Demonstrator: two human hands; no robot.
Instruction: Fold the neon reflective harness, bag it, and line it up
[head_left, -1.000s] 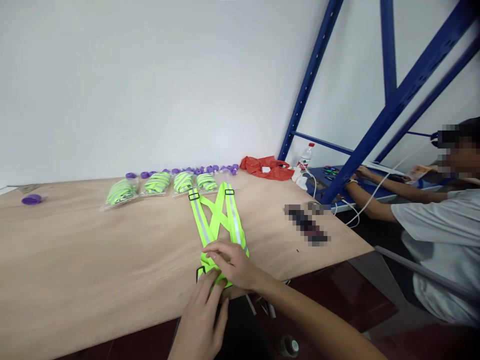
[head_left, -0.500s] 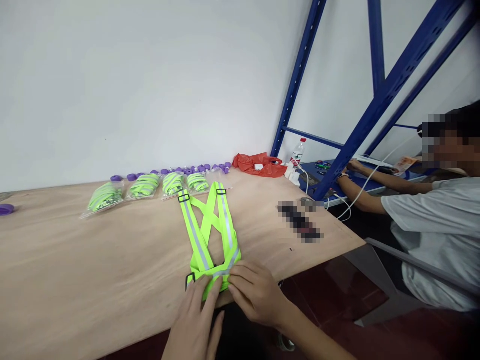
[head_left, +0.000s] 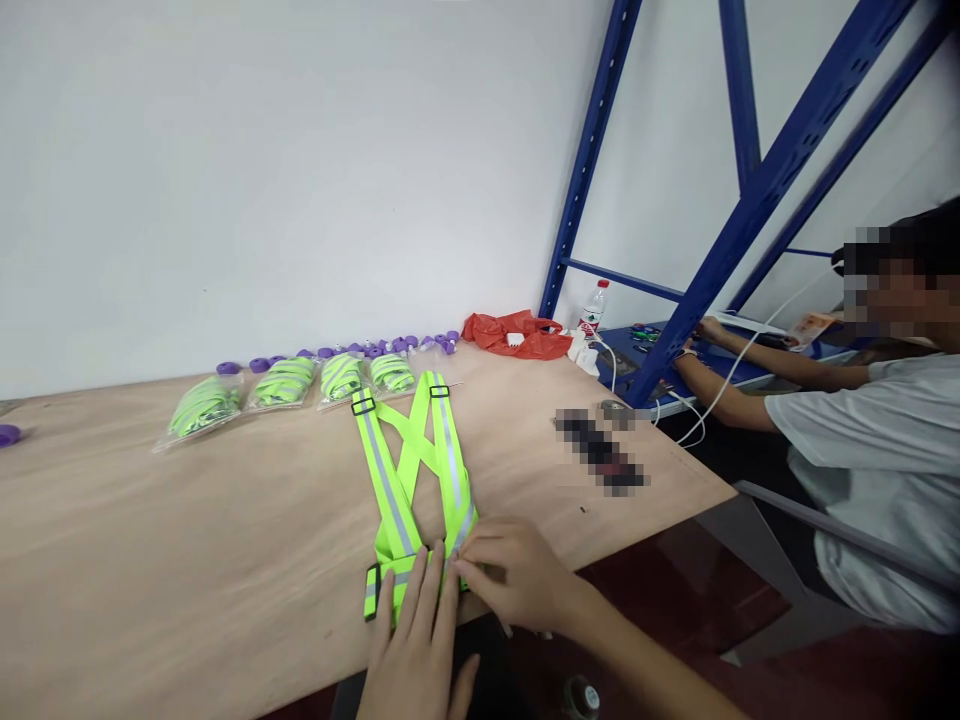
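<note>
A neon yellow-green reflective vest (head_left: 391,490) made of straps lies flat on the wooden table, its shoulder straps crossing and pointing toward the wall. Grey reflective stripes run along the straps, and black buckles sit near the top corners and at the lower left. My left hand (head_left: 420,630) lies on the waist band with its fingers stretched out, pressing it down. Beside it, my right hand (head_left: 517,575) pinches the right part of the waist band between thumb and fingers. The band's lower edge is partly hidden by my hands.
Several clear bags (head_left: 281,383) of folded neon straps and several purple rolls (head_left: 259,365) line the wall. A red plastic bag (head_left: 517,335) and a water bottle (head_left: 594,308) stand farther right. Blue shelf posts (head_left: 757,210) rise between me and a co-worker (head_left: 862,440).
My left hand has moved slightly right and spread flatter on the waist band. The band's left end with its buckle now lies flatter. My right hand stays at the right side, pinching.
</note>
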